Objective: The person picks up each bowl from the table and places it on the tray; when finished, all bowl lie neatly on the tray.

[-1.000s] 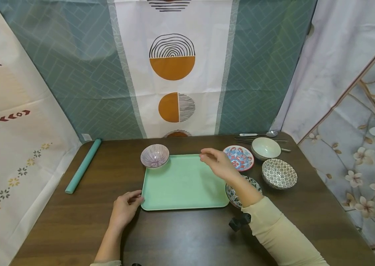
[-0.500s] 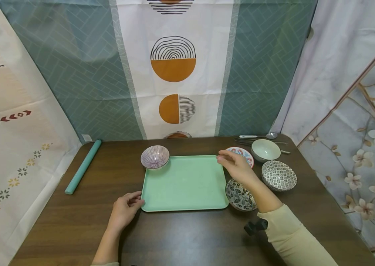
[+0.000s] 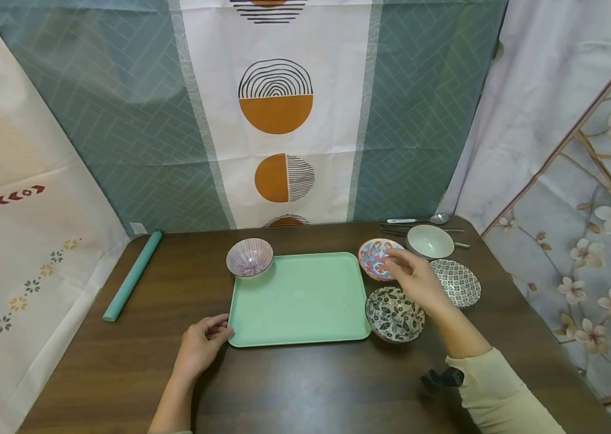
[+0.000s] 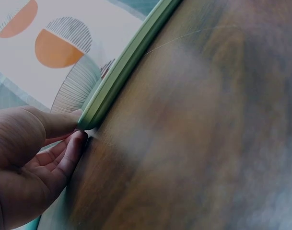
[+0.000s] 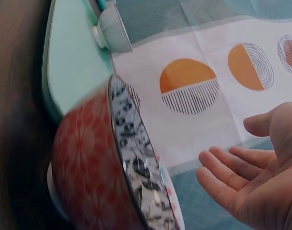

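Observation:
A mint green tray [image 3: 300,298] lies mid-table. My left hand [image 3: 217,330] pinches its near left corner; in the left wrist view the thumb [image 4: 59,122] lies on the rim and the fingers curl under the tray [image 4: 122,72]. My right hand [image 3: 400,266] hovers with relaxed, spread fingers [image 5: 232,177] over the red-and-blue patterned bowl [image 3: 373,258] and holds nothing. A black floral bowl [image 3: 394,314] sits just under that wrist, right of the tray. A purple striped bowl [image 3: 249,257] stands at the tray's far left corner.
A lattice-patterned bowl [image 3: 463,283] and a white bowl [image 3: 430,241] sit at the right, with a spoon [image 3: 419,220] and chopsticks behind them. A teal roll [image 3: 132,275] lies at the left on the dark wooden table [image 3: 311,386]. Curtains hang close behind and beside it.
My right hand has moved rightward from above the tray's far edge to over the red-and-blue bowl. The left hand has stayed at the tray corner.

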`<action>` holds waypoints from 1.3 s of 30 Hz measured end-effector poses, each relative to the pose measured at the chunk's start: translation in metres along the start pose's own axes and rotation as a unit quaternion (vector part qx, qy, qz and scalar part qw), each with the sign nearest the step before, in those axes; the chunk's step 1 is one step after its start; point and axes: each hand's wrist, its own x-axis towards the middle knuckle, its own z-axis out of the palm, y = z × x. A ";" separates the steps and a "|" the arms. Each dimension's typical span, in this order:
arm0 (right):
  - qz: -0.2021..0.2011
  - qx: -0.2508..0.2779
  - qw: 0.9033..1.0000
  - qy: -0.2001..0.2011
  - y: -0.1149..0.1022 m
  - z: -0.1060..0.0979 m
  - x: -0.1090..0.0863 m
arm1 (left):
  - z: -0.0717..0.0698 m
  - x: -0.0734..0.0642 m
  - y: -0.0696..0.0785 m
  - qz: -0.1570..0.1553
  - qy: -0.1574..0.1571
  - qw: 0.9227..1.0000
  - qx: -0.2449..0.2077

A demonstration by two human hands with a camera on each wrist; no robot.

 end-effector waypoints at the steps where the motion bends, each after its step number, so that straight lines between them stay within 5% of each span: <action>1: -0.001 0.003 1.000 0.003 0.002 -0.003 -0.002 | 0.000 0.000 0.000 -0.001 -0.001 1.000 0.001; 13: -0.015 -0.082 0.992 0.092 0.023 -0.038 -0.021 | 0.001 0.001 -0.003 -0.006 -0.001 1.000 -0.003; 24: -0.049 -0.155 0.969 0.184 0.054 -0.070 -0.037 | 0.000 0.001 -0.003 -0.007 -0.005 1.000 -0.005; 39: -0.001 -0.185 0.965 0.185 0.097 -0.099 -0.047 | 0.002 0.000 -0.002 -0.013 0.001 1.000 -0.011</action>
